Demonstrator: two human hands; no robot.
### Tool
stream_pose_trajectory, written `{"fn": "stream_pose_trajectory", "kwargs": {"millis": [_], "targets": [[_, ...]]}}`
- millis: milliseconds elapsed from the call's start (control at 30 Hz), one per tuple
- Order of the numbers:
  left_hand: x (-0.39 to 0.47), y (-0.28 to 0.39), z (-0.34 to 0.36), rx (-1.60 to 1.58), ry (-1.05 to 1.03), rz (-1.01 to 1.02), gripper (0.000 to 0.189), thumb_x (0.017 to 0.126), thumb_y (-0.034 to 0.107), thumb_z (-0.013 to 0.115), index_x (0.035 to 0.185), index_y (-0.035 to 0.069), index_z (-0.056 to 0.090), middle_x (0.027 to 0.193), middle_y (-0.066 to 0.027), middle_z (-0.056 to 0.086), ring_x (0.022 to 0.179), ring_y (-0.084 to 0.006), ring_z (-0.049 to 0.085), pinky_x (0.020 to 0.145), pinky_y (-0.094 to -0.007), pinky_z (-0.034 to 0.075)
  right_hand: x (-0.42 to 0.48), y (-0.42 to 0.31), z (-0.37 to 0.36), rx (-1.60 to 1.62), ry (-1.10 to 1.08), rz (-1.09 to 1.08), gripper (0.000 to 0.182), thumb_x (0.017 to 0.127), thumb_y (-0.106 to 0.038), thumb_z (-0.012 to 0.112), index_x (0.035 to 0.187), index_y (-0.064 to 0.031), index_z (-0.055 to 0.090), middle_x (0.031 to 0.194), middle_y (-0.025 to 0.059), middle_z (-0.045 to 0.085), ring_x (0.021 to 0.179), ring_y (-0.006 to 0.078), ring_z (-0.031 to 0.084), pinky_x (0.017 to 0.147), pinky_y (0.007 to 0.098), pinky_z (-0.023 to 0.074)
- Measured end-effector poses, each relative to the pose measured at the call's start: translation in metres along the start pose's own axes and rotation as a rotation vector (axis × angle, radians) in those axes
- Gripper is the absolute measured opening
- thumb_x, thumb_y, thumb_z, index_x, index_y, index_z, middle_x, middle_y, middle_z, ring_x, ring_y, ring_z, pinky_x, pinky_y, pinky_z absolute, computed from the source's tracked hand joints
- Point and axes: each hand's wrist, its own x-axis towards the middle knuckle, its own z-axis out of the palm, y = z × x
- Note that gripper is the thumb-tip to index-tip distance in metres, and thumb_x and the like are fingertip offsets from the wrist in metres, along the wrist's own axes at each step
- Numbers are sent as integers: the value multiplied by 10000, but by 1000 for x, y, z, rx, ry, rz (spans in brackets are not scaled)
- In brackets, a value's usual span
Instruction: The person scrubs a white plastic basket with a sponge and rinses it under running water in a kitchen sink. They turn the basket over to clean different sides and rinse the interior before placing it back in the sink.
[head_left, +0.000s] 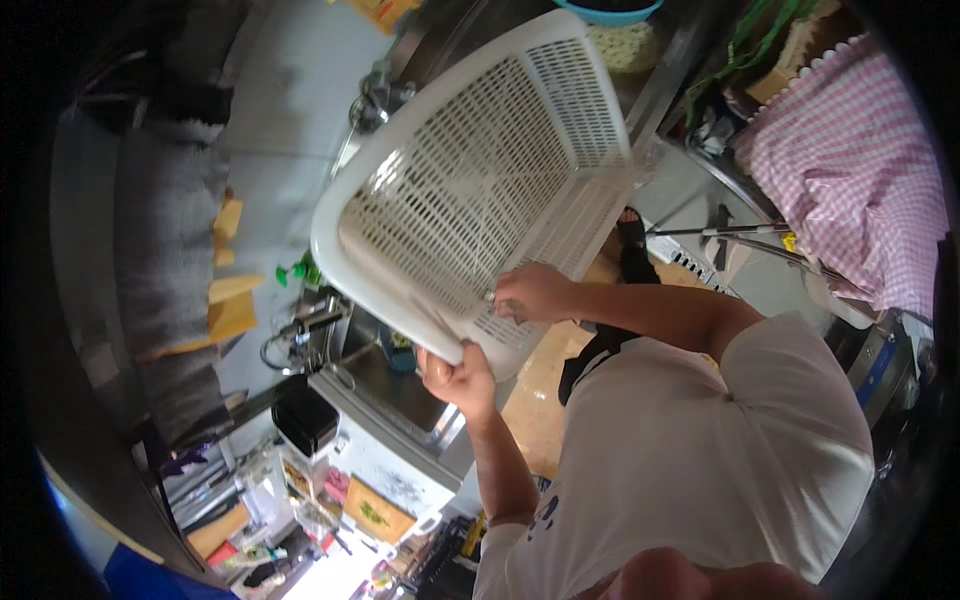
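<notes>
A large white plastic basket with slotted walls is tilted up in front of me, its open side towards me. The fingers of my left hand are closed around its thick rim at the near corner. Inside the basket, my right hand is bent against the slotted plastic near the same end. A small greyish patch shows at the right hand's fingers, too unclear to tell whether it is a held thing. Behind the basket, a metal sink is partly covered, with a blue container in it.
Faucets line the tiled wall, near a green pump bottle. A cutting board with green bits lies on a white counter. A light-blue basin is at the top. Pink checked cloth hangs to the right. Someone's sandalled foot shows beyond the basket.
</notes>
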Motion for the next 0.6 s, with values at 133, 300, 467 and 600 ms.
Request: {"fn": "stream_pose_trajectory", "kwargs": {"millis": [133,300,467,600], "targets": [[-1,-1,5,-83,13,-42,237,747,-109,568,969,-96,647,1011,-89,616,915,-180,578,897,-297,472,-1,107,-48,-351,79,291,132,869,-200,702,954,-106,740,1003,88,680,1024,324,681,858,472,546],[1,4,-5,-85,-27,-119,359,768,-104,575,1108,-107,688,1118,-103,646,1020,-185,638,956,-299,480,6,198,-122,-1021,-12,171,190,824,-143,683,994,-88,747,1010,68,659,1050,268,663,892,390,574],[8,29,1,-31,50,-115,230,739,-133,582,941,-78,676,993,-125,665,875,-233,637,820,-320,508,104,134,-229,-1073,478,-351,388,865,-114,643,1246,-50,680,1261,36,623,1213,236,559,984,366,543],[15,45,4,8,34,-88,225,729,-123,584,929,-74,674,969,-121,675,846,-237,635,798,-330,512,142,145,-251,-1342,392,-310,436,871,-158,636,1294,-69,689,1236,22,608,1207,225,531,1083,384,429]]}}
